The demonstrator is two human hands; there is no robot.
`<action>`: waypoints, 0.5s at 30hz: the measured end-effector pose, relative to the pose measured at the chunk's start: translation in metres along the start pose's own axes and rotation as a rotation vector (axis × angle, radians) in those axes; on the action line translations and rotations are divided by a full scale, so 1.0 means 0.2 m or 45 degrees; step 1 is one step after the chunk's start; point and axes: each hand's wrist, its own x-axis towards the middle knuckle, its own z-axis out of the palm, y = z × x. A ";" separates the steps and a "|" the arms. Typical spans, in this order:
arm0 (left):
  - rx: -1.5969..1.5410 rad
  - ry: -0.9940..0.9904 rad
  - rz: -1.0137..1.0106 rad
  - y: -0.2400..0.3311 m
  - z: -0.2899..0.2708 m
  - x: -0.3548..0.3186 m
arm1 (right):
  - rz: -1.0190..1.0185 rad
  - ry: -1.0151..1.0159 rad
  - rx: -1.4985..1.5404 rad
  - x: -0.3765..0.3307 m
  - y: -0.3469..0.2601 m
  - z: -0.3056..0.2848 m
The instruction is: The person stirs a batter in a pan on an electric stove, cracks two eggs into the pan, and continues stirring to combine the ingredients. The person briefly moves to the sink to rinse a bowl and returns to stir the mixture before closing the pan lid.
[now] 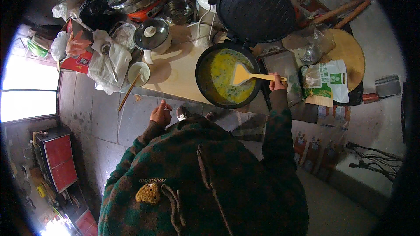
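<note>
— Where's the wooden spatula (249,75)?
— Its blade lies on the yellow egg mixture (227,76) in the round electric pan (203,78); the right hand (276,81) is closed around the handle end, just right of the pan.
— The left hand (162,114)?
— Loosely curled, holding nothing, below the counter (175,72) edge.
— Nearby?
— The pan's raised lid (256,11) behind, a white bowl with chopsticks (138,73) well left.

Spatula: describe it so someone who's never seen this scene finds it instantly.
Start at the round black electric pan with its lid raised, on the pale wooden table. Over the yellow egg in it lies the spatula, its handle running right into the right hand. It is the only flat yellow-wood tool; the chopsticks on the white bowl to the left are thin sticks.
</note>
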 end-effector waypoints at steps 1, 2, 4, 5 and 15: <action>0.016 0.004 -0.007 0.00 0.00 0.00 | -0.104 -0.075 0.050 -0.02 0.01 0.00; -0.007 -0.028 0.004 0.00 0.00 0.01 | -0.123 -0.091 0.078 -0.03 0.01 -0.01; -0.043 -0.064 0.006 0.00 0.01 0.01 | -0.101 -0.092 0.083 -0.06 0.01 -0.01; -0.010 -0.053 0.008 0.00 0.01 0.01 | -0.061 -0.074 0.059 -0.07 0.00 0.00; 0.047 -0.079 0.012 -0.02 0.06 0.02 | 0.006 -0.262 0.166 -0.10 0.00 0.31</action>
